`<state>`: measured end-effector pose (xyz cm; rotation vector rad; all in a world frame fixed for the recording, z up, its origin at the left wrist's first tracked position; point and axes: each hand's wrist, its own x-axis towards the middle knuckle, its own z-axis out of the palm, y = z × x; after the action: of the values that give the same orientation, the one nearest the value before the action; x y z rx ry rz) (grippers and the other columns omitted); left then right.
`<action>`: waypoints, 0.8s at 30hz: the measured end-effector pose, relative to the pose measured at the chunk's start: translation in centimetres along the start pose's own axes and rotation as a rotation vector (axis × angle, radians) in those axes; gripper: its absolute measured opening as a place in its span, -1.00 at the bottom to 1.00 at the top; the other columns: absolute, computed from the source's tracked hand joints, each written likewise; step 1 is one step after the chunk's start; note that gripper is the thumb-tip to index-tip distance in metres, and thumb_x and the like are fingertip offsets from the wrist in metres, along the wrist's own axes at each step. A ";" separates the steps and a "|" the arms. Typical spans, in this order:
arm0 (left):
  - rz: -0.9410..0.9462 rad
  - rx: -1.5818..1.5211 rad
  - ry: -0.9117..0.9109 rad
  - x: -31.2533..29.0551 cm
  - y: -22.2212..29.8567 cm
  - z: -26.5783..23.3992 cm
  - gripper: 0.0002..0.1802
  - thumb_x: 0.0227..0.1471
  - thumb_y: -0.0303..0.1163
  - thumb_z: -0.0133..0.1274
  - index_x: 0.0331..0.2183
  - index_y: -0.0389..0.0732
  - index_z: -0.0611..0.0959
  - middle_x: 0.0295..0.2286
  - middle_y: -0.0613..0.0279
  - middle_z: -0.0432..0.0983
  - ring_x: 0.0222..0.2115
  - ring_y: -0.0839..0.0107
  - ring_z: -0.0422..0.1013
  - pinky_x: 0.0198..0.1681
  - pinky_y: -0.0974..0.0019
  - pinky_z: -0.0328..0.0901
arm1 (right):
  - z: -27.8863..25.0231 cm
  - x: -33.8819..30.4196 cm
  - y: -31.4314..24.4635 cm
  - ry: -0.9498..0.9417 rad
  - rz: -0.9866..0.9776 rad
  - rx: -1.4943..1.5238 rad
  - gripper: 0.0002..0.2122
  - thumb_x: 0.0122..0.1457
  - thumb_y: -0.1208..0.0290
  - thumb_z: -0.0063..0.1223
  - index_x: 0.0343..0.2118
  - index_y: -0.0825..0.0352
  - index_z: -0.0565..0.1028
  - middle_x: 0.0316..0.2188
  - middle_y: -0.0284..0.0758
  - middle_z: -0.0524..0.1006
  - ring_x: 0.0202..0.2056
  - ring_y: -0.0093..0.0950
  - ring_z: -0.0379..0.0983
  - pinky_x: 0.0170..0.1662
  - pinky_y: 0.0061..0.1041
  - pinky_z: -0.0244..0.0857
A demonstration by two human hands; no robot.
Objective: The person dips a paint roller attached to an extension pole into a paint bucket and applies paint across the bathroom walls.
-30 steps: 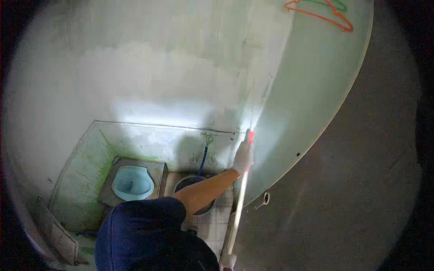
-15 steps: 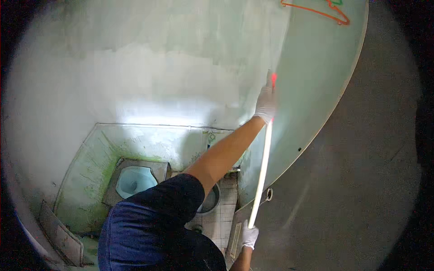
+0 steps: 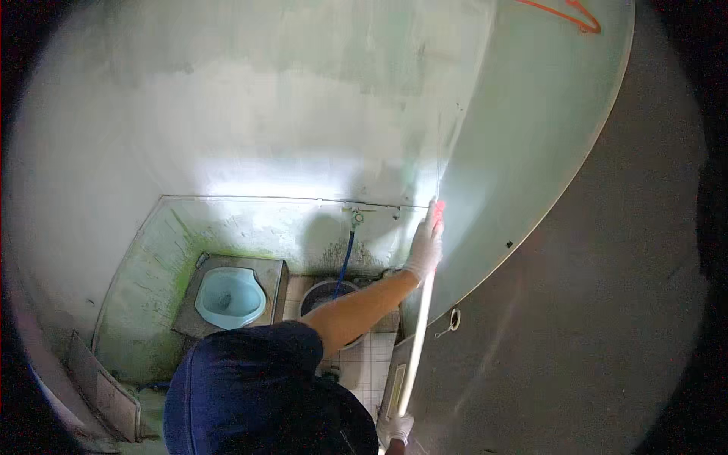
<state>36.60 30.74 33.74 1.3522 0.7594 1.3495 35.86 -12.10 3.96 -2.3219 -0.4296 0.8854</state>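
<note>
A long white pole (image 3: 414, 353) runs slantwise along the right of my arm, beside the wall corner. Its upper part has a pinkish-red piece (image 3: 439, 211). My left hand (image 3: 426, 244), in a thin white glove, is closed round the pole just below that piece, arm stretched forward. Lower down, my right hand (image 3: 399, 430), gloved too, grips the pole near its bottom end. What the pole's far end carries cannot be made out. Behind the left hand stands the pale green, stained wall (image 3: 303, 121).
A light blue squat toilet (image 3: 230, 297) sits on a raised block at left. A round tub (image 3: 312, 297) stands below a tap (image 3: 358, 218) with a blue hose (image 3: 346, 258). An orange hanger (image 3: 584, 23) hangs upper right; a tape roll (image 3: 455, 319) is at right.
Both my hands and the pole have moved down and slightly left; my left hand is now near the ledge line. The tap and blue hose show more fully beside my arm.
</note>
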 end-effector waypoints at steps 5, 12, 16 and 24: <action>0.226 0.340 0.103 7.4 4.8 0.1 -0.34 0.19 -0.41 -0.22 0.26 0.08 -0.01 -0.58 0.28 0.20 -0.76 0.58 0.16 -0.80 0.44 0.17 | -1.6 0.9 -9.9 -0.081 -0.166 0.108 -0.58 0.01 0.11 0.18 -0.62 0.49 0.48 -0.76 -0.27 0.41 -0.68 -0.56 0.25 -0.58 -0.34 0.18; 0.100 0.600 0.097 -2.7 -5.8 -3.0 -0.41 0.17 -0.45 -0.26 0.21 -0.25 0.05 -0.31 -0.18 0.40 -0.31 -0.04 0.37 -0.19 0.03 0.25 | 3.1 1.8 3.3 -0.033 0.042 -0.117 -0.57 -0.02 0.12 0.20 -0.59 0.53 0.47 -0.71 -0.20 0.45 -0.64 -0.45 0.33 -0.53 -0.30 0.22; -0.068 0.423 0.088 -5.5 -8.3 -4.2 -0.41 0.18 -0.42 -0.26 0.22 -0.22 0.05 -0.33 -0.18 0.40 -0.33 0.01 0.38 -0.19 0.04 0.25 | 1.2 1.8 2.1 0.004 -0.085 -0.080 -0.57 -0.01 0.13 0.20 -0.58 0.53 0.47 -0.70 -0.20 0.44 -0.64 -0.44 0.31 -0.53 -0.30 0.21; 0.039 -0.043 -0.015 5.7 7.9 2.1 -0.40 0.22 -0.38 -0.25 0.25 0.11 0.06 -0.56 0.39 0.23 -0.72 0.61 0.15 -0.74 0.44 0.21 | -2.1 2.5 -7.3 0.061 -0.260 0.119 -0.60 0.08 0.17 0.17 -0.62 0.48 0.43 -0.73 -0.26 0.38 -0.65 -0.48 0.15 -0.52 -0.32 0.16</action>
<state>37.77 33.53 43.22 1.3480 0.6937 1.3777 38.49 -6.24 8.62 -2.1195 -0.6188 0.6934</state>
